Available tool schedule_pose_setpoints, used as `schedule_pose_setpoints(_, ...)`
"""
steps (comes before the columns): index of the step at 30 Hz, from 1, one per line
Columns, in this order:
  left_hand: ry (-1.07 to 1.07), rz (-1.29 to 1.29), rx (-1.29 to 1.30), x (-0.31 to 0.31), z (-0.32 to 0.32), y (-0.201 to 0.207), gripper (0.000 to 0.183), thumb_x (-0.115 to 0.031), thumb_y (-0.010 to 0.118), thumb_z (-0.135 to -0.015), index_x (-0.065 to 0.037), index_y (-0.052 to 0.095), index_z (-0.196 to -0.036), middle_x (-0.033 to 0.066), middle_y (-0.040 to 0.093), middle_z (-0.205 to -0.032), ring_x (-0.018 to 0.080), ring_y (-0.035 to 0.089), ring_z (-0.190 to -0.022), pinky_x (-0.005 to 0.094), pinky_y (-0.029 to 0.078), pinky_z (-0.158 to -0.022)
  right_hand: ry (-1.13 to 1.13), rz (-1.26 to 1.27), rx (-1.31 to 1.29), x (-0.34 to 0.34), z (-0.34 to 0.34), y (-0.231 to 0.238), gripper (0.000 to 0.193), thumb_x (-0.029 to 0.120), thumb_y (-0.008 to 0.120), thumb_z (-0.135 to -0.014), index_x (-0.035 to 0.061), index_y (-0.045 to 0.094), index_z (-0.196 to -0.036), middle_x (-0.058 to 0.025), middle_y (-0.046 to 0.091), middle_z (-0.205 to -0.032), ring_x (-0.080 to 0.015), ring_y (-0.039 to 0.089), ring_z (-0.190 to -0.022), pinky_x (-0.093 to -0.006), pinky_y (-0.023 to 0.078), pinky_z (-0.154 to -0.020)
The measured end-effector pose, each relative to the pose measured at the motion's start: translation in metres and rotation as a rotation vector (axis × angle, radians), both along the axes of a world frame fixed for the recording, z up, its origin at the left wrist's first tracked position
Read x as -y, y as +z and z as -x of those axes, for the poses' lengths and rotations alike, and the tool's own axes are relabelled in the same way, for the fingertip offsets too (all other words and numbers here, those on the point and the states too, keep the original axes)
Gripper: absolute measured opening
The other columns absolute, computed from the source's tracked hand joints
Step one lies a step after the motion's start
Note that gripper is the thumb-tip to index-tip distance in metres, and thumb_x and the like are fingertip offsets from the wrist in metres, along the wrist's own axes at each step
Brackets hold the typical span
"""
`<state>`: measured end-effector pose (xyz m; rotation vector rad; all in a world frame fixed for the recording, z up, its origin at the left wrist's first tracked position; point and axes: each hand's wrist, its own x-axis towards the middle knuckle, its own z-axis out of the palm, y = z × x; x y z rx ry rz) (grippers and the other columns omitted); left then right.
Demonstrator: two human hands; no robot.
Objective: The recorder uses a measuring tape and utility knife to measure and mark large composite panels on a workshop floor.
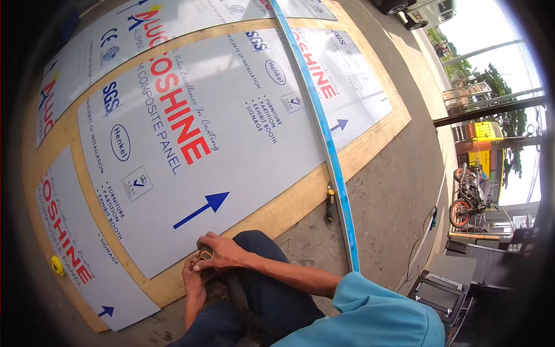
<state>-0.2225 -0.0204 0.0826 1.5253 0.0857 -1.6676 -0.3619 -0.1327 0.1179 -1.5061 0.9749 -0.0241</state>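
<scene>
Close together above the near edge of a large white printed panel (231, 168), both my hands meet over my bent knees. My right hand (222, 252) curls its fingers round a small black and orange object (204, 255), whose kind I cannot make out. My left hand (193, 276) is closed just below it, against the same object; its fingers are partly hidden. The panel lies flat on a plywood sheet (300, 199), with a narrower white panel strip (87, 231) to its left.
A long blue-filmed bar (317, 110) crosses the panels and runs past the plywood edge. Beside it on the concrete lies a black and orange hand tool (330, 206). A yellow tape measure (57, 265) rests at the far left. A motorcycle (469, 194) stands at right.
</scene>
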Motion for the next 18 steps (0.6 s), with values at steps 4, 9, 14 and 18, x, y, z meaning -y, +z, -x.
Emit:
schedule_pose_setpoints(4, -0.038, 0.009, -0.074, 0.015, 0.016, 0.003, 0.024, -0.022, 0.053, -0.093, -0.009, 0.055, -0.114, 0.0041, 0.059, -0.090, 0.0178, 0.061, -0.081, 0.0343, 0.052, -0.074, -0.036, 0.019, -0.038, 0.004, 0.023, -0.036, 0.058, 0.056, 0.062, -0.079, 0.0062, 0.057, -0.109, -0.0199, 0.053, -0.104, -0.0378, 0.055, -0.097, -0.0416, 0.044, -0.083)
schedule_pose_setpoints(9, -0.167, 0.120, 0.155, 0.005, -0.001, -0.042, 0.029, -0.016, 0.061, -0.086, -0.002, 0.055, -0.111, 0.0057, 0.058, -0.081, 0.0161, 0.059, -0.073, 0.0288, 0.050, -0.069, -0.079, 0.070, -0.055, 0.008, 0.013, -0.039, 0.053, 0.049, 0.064, -0.078, 0.0057, 0.058, -0.108, -0.0205, 0.053, -0.104, -0.0368, 0.054, -0.098, -0.0399, 0.044, -0.085)
schedule_pose_setpoints(14, -0.218, 0.035, 0.040, 0.004, -0.034, -0.011, 0.023, -0.021, 0.064, -0.081, -0.004, 0.055, -0.093, 0.0057, 0.058, -0.084, 0.0140, 0.058, -0.069, 0.0267, 0.049, -0.057, -0.082, -0.007, -0.010, 0.014, 0.023, -0.026, 0.046, 0.039, 0.067, -0.075, 0.0059, 0.060, -0.107, -0.0180, 0.053, -0.107, -0.0351, 0.054, -0.100, -0.0388, 0.045, -0.086)
schedule_pose_setpoints(18, -0.367, 0.179, 0.473, 0.006, -0.084, 0.038, 0.012, -0.013, 0.060, -0.082, -0.002, 0.059, -0.087, 0.0028, 0.054, -0.071, 0.0106, 0.049, -0.061, 0.0242, 0.042, -0.053, -0.326, 0.476, -0.224, 0.025, 0.041, -0.018, 0.040, 0.033, 0.071, -0.072, 0.0116, 0.062, -0.105, -0.0132, 0.054, -0.113, -0.0318, 0.052, -0.107, -0.0415, 0.049, -0.085)
